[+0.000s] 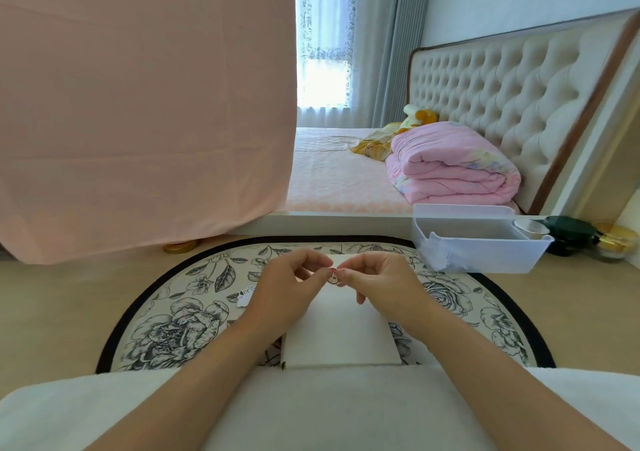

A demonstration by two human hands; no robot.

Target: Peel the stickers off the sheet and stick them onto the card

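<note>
left hand [287, 286] and right hand [379, 277] together pinch a small round sticker [333, 275] above the far end of the white card [341, 332], which lies lengthwise away from the person on the floral rug [166, 329], white paper scrap [246, 296] beside the left wrist, clear plastic bin [485, 253] to the right.

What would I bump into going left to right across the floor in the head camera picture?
gold lid → white paper scrap → left hand → small round sticker, pinched by both hands → right hand → clear plastic box → dark green container → gold-lidded jar
</note>
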